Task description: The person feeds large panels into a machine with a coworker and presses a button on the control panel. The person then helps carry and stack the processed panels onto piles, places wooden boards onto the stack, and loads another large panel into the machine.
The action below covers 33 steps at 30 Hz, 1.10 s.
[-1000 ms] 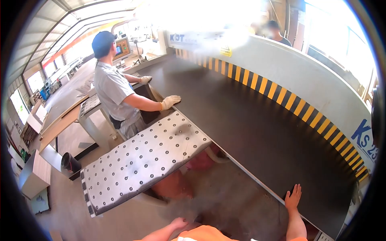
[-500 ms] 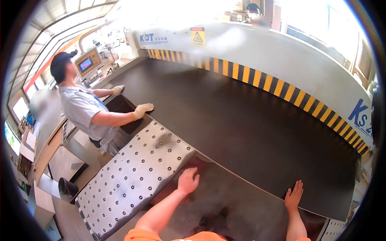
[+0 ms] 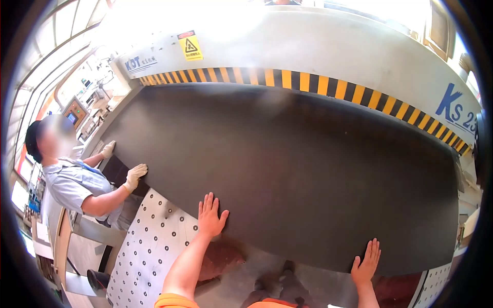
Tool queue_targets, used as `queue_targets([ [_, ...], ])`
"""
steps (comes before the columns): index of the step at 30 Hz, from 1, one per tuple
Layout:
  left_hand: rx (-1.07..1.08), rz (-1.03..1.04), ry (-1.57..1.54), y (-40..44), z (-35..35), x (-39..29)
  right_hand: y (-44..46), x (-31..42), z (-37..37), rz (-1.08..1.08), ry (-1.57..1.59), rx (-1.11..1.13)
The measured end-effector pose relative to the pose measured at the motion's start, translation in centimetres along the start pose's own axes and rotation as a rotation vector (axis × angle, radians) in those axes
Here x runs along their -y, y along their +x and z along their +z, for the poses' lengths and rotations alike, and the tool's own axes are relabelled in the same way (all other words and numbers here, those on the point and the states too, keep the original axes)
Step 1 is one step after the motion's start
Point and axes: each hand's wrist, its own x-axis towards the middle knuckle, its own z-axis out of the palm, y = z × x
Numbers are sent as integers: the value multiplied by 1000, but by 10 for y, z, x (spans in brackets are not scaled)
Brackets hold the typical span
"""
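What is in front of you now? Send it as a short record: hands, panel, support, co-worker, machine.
left hand: left hand open, palm down on the panel's near edge
right hand: right hand open, palm down on the same edge, farther right
panel: large dark panel, lying flat
support: white dotted table at the panel's near left
co-worker: person in a cap, both gloved hands at the panel's left end
machine: pale beam with black-and-yellow striped edge and warning sign
panel beyond stripes: cannot tell
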Motion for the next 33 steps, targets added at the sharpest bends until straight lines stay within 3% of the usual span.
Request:
queue_targets([
  [17,-74,14,-3,38,21,-3,36,-4,30,16,-66,-130],
  [33,-50,-20,-19,252,101,-63,275,-84,86,1,-133,-137],
])
